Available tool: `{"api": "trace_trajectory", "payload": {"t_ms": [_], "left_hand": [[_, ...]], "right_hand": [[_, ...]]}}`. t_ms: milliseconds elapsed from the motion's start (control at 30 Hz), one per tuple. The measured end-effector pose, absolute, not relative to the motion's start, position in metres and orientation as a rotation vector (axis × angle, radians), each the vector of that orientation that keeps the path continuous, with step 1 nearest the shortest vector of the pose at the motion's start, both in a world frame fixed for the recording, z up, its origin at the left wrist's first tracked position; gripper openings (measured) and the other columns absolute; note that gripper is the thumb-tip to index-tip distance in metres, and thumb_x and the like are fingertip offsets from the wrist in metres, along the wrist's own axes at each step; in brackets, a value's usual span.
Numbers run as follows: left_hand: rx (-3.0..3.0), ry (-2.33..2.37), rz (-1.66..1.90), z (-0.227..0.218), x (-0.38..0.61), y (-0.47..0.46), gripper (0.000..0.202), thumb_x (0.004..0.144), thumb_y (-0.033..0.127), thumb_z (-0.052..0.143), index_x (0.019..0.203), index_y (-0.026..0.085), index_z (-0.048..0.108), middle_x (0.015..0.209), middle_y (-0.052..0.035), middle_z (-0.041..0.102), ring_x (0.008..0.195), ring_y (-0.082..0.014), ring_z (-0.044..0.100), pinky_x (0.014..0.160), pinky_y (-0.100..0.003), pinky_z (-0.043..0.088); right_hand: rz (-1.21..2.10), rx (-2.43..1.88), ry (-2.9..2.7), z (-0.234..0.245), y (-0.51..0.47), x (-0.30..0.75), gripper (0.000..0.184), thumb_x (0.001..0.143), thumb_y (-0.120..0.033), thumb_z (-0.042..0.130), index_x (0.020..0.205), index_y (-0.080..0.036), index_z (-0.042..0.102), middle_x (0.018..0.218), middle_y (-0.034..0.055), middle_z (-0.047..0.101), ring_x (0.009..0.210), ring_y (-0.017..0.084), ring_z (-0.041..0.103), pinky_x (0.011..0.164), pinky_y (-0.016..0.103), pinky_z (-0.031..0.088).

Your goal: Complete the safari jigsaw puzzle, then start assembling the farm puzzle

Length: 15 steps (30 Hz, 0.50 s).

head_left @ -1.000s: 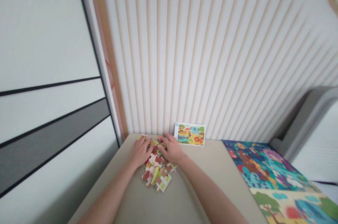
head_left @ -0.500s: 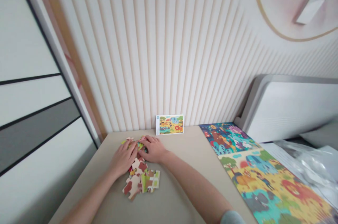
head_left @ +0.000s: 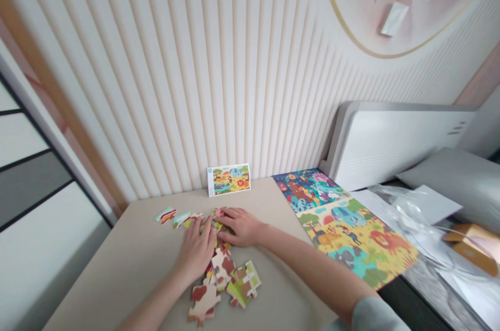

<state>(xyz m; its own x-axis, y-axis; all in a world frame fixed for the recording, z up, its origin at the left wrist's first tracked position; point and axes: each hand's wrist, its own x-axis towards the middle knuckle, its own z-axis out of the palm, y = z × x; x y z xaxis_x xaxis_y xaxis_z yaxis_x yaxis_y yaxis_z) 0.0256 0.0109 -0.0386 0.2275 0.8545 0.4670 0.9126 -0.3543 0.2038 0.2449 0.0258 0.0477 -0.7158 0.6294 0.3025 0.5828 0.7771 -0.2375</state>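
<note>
My left hand lies over a heap of jigsaw puzzle pieces with its fingers stretched out and slightly apart. From the right, my right hand reaches onto the same heap, thumb apart from the bent fingers, and colourful pieces show between the two hands. Whatever is under the palms and fingertips is hidden. Nearer me lie brown-and-cream puzzle pieces and a cluster of green-and-brown pieces. Left of the hands are striped pieces and a pale blue piece.
A small picture card leans against the ribbed wall at the table's back edge. On the right lie a dark animal picture and a yellow one. Beyond them are clear plastic wrap and a headboard.
The view has swung to the right. Pieces left of my left hand have come into sight, and the pieces nearer me lie a little more spread out. Both hands stay at the heap.
</note>
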Motion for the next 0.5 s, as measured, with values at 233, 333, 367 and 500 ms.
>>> {"api": "trace_trajectory", "payload": {"t_ms": [233,333,367,500], "left_hand": [[-2.52,-1.611,-0.88,-0.011,0.055,0.0,0.056,0.102,0.041,0.037,0.155,0.023,0.031,0.157,-0.0154,0.038,0.147,-0.0327,0.03,0.114,-0.057,0.034],[-2.49,-1.53,-0.787,0.011,0.027,0.012,0.055,0.1,0.042,0.04,0.153,0.027,0.035,0.159,-0.0106,0.035,0.148,-0.0317,0.029,0.118,-0.056,0.028],[-2.45,-1.525,-0.75,0.015,0.014,0.019,0.054,0.099,0.043,0.041,0.151,0.027,0.04,0.158,-0.0108,0.037,0.147,-0.0325,0.031,0.118,-0.057,0.027],[-2.237,-1.699,-0.623,0.0,-0.039,0.05,0.052,0.098,0.045,0.038,0.143,0.023,0.051,0.15,-0.0164,0.045,0.142,-0.0358,0.037,0.113,-0.061,0.032]], "right_hand": [[0.18,-0.888,-2.679,0.063,0.023,0.308,0.055,0.098,-0.042,0.049,0.15,-0.025,0.044,0.153,0.0111,0.045,0.14,0.023,0.043,0.115,0.04,0.033],[0.169,-0.91,-2.67,0.063,0.022,0.319,0.055,0.097,-0.044,0.051,0.15,-0.029,0.044,0.155,0.0094,0.044,0.142,0.024,0.04,0.118,0.043,0.029],[0.175,-0.926,-2.664,0.062,0.022,0.32,0.055,0.097,-0.045,0.052,0.149,-0.03,0.044,0.155,0.0085,0.043,0.143,0.024,0.038,0.118,0.045,0.028],[0.228,-0.967,-2.63,0.055,0.023,0.318,0.055,0.098,-0.049,0.049,0.15,-0.031,0.043,0.157,0.0072,0.041,0.145,0.024,0.035,0.12,0.046,0.025]]}}
